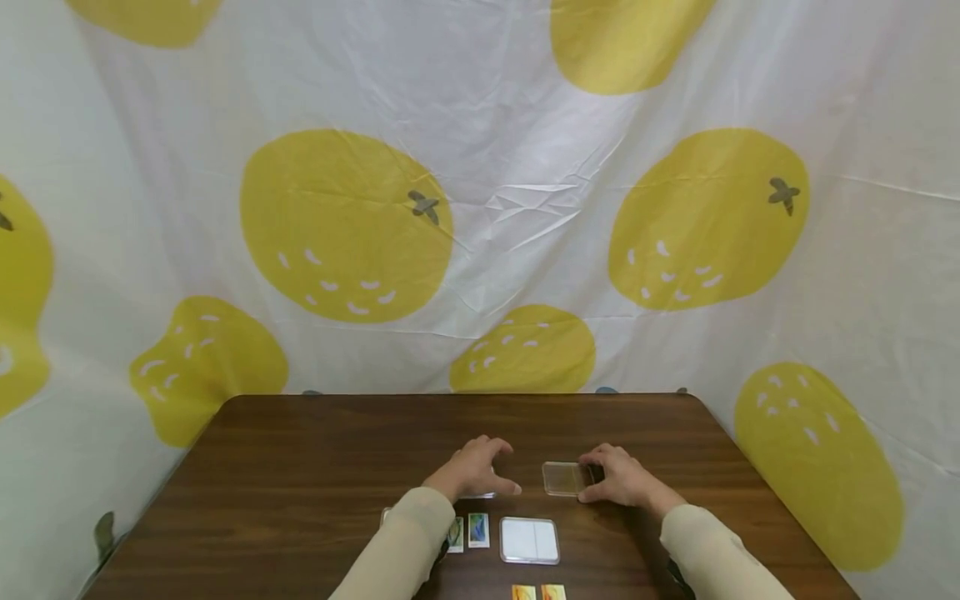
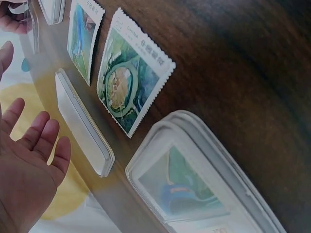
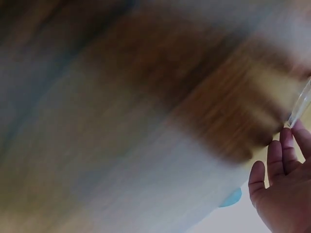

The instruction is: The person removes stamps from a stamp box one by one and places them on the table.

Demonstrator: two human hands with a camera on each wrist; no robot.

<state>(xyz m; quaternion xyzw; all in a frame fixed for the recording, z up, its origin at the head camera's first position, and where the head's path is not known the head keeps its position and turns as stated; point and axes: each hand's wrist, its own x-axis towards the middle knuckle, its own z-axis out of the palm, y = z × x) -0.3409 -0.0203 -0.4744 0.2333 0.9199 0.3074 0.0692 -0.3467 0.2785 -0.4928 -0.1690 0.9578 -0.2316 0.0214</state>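
The clear plastic plate (image 1: 561, 478) is over the bench (image 1: 315, 450), right of its middle, pinched at one end in the grip of the right hand (image 1: 621, 478); the left hand (image 1: 476, 469) has its grip relaxed, fingers apart, beside a flat case (image 2: 82, 121); nearer lie a white-backed case (image 1: 528, 540), landscape stamps (image 1: 478, 530) and two orange stamps (image 1: 553, 592); a fruit-printed cloth (image 1: 345, 225) hangs behind.

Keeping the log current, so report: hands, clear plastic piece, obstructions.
Right fingers pinching clear rectangular plastic piece. Left fingers spread, empty. Cream fabric left sleeve partly hiding green rectangular stamp from head view.
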